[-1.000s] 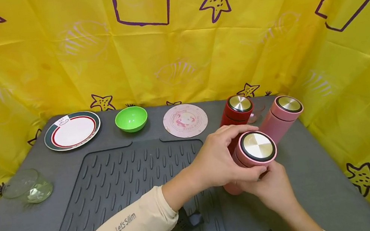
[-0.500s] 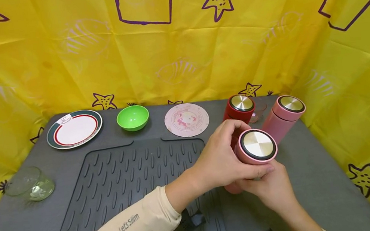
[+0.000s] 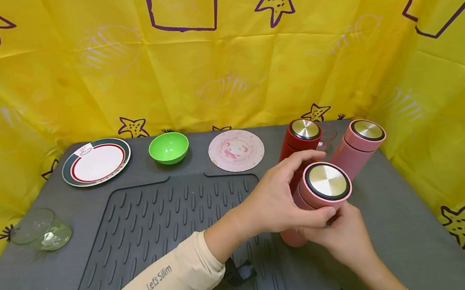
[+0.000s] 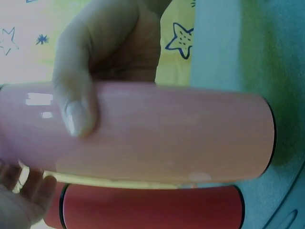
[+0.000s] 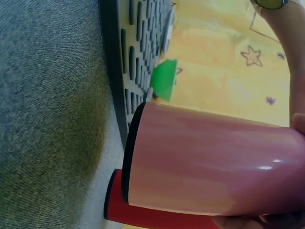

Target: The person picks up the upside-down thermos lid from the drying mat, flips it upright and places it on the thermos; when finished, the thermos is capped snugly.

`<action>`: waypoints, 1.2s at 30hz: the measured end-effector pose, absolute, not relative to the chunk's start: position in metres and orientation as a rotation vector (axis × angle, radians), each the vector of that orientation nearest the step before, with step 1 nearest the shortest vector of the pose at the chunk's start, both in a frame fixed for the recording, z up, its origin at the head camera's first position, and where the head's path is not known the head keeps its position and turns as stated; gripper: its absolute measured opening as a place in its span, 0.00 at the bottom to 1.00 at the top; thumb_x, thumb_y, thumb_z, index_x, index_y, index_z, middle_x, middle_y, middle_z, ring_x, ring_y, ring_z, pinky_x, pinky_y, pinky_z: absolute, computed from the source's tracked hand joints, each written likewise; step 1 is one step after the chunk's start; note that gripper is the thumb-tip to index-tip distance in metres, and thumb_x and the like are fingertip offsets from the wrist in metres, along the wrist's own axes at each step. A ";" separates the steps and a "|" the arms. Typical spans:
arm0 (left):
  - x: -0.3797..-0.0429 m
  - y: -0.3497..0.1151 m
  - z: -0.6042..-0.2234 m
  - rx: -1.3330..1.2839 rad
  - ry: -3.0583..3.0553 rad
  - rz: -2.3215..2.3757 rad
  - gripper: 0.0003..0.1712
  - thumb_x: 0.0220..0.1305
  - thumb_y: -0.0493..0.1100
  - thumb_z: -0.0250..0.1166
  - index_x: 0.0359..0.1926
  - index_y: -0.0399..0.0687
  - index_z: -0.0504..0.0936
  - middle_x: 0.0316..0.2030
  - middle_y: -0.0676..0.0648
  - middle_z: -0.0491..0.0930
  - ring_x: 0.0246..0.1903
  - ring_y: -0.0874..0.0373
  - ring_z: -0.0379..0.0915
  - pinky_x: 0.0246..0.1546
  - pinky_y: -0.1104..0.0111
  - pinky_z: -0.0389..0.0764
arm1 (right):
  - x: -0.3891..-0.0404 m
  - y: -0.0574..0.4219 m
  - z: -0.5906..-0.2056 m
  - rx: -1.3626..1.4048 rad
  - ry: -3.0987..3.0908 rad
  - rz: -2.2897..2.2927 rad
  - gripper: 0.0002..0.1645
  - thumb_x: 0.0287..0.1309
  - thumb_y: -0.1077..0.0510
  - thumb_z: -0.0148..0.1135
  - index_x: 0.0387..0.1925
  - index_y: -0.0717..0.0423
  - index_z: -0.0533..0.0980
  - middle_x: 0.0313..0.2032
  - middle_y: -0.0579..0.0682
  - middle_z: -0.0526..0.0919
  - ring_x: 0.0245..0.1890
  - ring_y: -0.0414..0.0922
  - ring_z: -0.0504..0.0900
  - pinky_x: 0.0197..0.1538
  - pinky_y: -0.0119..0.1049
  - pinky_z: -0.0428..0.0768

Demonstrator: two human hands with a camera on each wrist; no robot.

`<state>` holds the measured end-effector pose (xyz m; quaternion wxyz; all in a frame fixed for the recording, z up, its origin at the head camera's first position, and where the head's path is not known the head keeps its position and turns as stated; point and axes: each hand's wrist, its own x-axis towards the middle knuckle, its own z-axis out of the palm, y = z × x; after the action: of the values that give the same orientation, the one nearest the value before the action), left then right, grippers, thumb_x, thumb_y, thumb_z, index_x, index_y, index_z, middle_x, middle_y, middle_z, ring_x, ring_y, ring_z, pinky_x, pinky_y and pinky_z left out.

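A pink thermos bottle (image 3: 327, 181) with a silver disc on its lid stands between both hands, tilted in the head view. My left hand (image 3: 280, 196) holds it round the lid, thumb in front and fingers behind. Lower down, my right hand (image 3: 341, 235) grips the body; its thumb lies across the pink side in the left wrist view. Whether the bottle's base touches the table cannot be told. Just behind stands a red thermos bottle (image 3: 300, 139), partly covered by the left hand. To its right is a second pink thermos bottle (image 3: 356, 148).
A ridged grey drying mat (image 3: 159, 219) lies left of the bottles. Around it are a rimmed plate (image 3: 97, 163), green bowls (image 3: 169, 148), a round pink mat (image 3: 236, 150) and a tipped drinking glass (image 3: 43, 231). Another clear glass (image 3: 328, 132) is half hidden behind the red bottle.
The left hand's fingers shift round the lid: more bent half a second ago, straighter now. The right hand keeps its hold. The whole scene slides slightly right in the head view.
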<state>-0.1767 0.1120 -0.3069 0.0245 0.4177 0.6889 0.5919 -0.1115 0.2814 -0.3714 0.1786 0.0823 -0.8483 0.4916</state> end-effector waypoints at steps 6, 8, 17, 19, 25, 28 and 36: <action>-0.167 0.120 -0.309 1.154 2.378 1.914 0.44 0.35 0.49 0.85 0.53 0.50 0.69 0.47 0.55 0.71 0.47 0.68 0.69 0.48 0.75 0.74 | -0.112 0.278 -0.370 0.194 -2.433 1.221 0.35 0.29 0.67 0.82 0.46 0.57 0.79 0.38 0.43 0.84 0.36 0.38 0.80 0.39 0.24 0.76; -0.168 0.119 -0.309 1.174 2.389 1.954 0.41 0.35 0.47 0.85 0.51 0.49 0.74 0.45 0.55 0.75 0.45 0.68 0.71 0.47 0.75 0.76 | -0.112 0.277 -0.370 0.172 -2.437 1.222 0.34 0.29 0.66 0.83 0.46 0.54 0.80 0.38 0.41 0.85 0.35 0.38 0.80 0.38 0.25 0.76; -0.179 0.107 -0.304 1.223 1.864 1.890 0.41 0.41 0.35 0.81 0.60 0.49 0.77 0.43 0.58 0.82 0.45 0.66 0.77 0.50 0.69 0.77 | -0.110 0.279 -0.370 0.169 -2.420 1.418 0.40 0.28 0.60 0.87 0.49 0.52 0.78 0.42 0.44 0.84 0.40 0.39 0.81 0.41 0.27 0.77; -0.181 0.106 -0.303 1.198 1.825 1.862 0.41 0.43 0.34 0.80 0.62 0.48 0.75 0.44 0.57 0.82 0.46 0.65 0.77 0.51 0.69 0.77 | -0.110 0.279 -0.370 0.182 -2.416 1.429 0.39 0.29 0.61 0.86 0.49 0.52 0.78 0.42 0.45 0.84 0.40 0.39 0.81 0.42 0.27 0.78; -0.173 0.112 -0.305 1.216 2.103 1.872 0.48 0.39 0.43 0.83 0.61 0.50 0.67 0.52 0.56 0.72 0.51 0.67 0.70 0.53 0.72 0.73 | -0.111 0.278 -0.371 0.217 -2.409 1.283 0.36 0.29 0.63 0.84 0.47 0.55 0.78 0.38 0.43 0.84 0.36 0.38 0.81 0.38 0.25 0.77; -0.168 0.115 -0.305 1.186 2.293 1.914 0.46 0.36 0.48 0.85 0.56 0.50 0.69 0.49 0.56 0.71 0.49 0.68 0.70 0.49 0.74 0.75 | -0.112 0.278 -0.370 0.237 -2.400 1.230 0.36 0.29 0.64 0.84 0.46 0.56 0.79 0.38 0.42 0.84 0.35 0.38 0.81 0.38 0.24 0.77; -0.172 0.111 -0.305 1.205 2.162 2.017 0.39 0.35 0.41 0.85 0.54 0.48 0.79 0.46 0.56 0.80 0.45 0.67 0.75 0.46 0.71 0.79 | -0.111 0.278 -0.370 0.147 -2.423 1.381 0.38 0.29 0.62 0.86 0.49 0.52 0.79 0.40 0.42 0.84 0.37 0.38 0.81 0.38 0.27 0.79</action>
<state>-0.1715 0.1110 -0.3048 -0.0257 0.3774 0.6768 0.6316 -0.1106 0.2778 -0.3699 0.1732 0.0518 -0.8545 0.4870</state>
